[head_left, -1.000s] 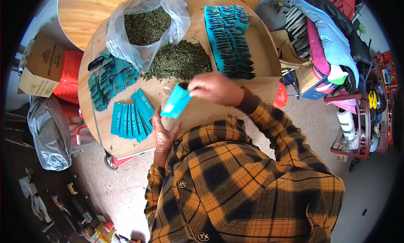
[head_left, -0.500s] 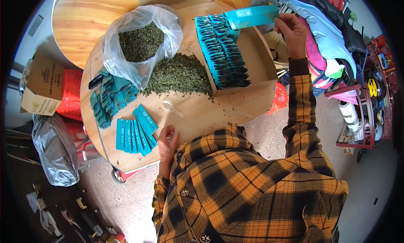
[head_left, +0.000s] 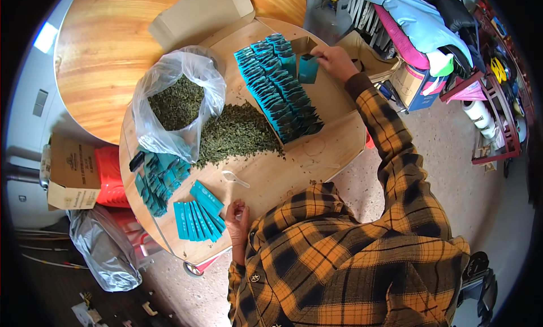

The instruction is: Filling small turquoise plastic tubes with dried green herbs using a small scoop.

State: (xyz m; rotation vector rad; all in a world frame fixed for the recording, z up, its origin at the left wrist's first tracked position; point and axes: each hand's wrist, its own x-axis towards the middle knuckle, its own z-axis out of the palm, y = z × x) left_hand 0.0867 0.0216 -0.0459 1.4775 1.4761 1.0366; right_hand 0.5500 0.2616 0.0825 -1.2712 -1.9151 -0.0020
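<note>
My right hand (head_left: 337, 63) pinches a teal sachet (head_left: 308, 69) upright over the open cardboard box (head_left: 335, 103), beside tight rows of filled teal sachets (head_left: 277, 89). Near the table's front edge rests my left hand (head_left: 237, 218), fingers loosely curled and nothing seen in them. Just left of it flat teal sachets (head_left: 195, 220) lie fanned out. A small white spoon (head_left: 235, 179) is on the wood beyond that hand. Dried green leaves (head_left: 240, 133) are heaped between the box and a clear plastic bag (head_left: 212, 89), which holds more leaves.
At the left of the round table (head_left: 300, 171) lies a pile of teal sachets (head_left: 161, 183). A cardboard flap (head_left: 203, 16) stands behind the bag. Left of the table are a carton (head_left: 73, 168) and a red stool (head_left: 113, 177); clothes (head_left: 407, 27) are heaped at the far right.
My right hand has come down and left, bringing the sachet from above the rows to the box's free side. The left hand stays by the fanned sachets. The whole view has shifted.
</note>
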